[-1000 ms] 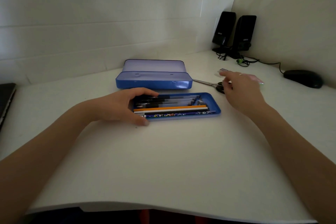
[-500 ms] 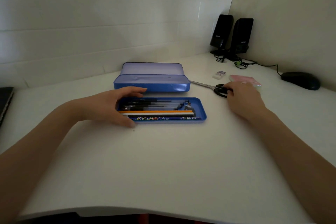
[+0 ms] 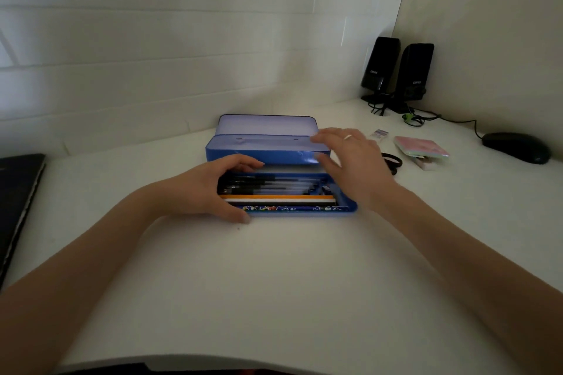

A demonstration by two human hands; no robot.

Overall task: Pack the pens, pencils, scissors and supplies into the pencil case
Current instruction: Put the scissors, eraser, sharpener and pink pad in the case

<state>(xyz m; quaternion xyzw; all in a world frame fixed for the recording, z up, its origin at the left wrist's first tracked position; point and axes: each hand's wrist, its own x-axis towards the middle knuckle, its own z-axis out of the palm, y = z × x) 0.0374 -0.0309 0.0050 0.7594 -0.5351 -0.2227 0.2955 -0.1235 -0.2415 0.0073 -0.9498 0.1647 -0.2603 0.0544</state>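
A shallow blue tray (image 3: pixel 350 210) lies on the white desk, filled with black pens (image 3: pixel 274 186), an orange pencil (image 3: pixel 274 197) and a patterned blue pencil (image 3: pixel 289 208). My left hand (image 3: pixel 201 189) grips its left end, thumb on the front edge and fingers on the back. Right behind the tray stands the open blue pencil case (image 3: pixel 265 152), its lid (image 3: pixel 265 125) tipped back. My right hand (image 3: pixel 353 161) hovers, fingers spread and blurred, over the right ends of case and tray, holding nothing. It partly hides the black-handled scissors (image 3: pixel 394 161).
To the right lie a small eraser (image 3: pixel 380 133), a pink notepad (image 3: pixel 420 146) and a white eraser (image 3: pixel 429 165). A black mouse (image 3: pixel 518 148), two black speakers (image 3: pixel 396 70) and cables (image 3: pixel 411 119) fill the back right corner. A dark laptop (image 3: pixel 18 198) sits at the left edge.
My right hand has left the scissors handles and moved left, over the right end of the case. The scissors stay on the desk. My left hand keeps its hold on the tray.
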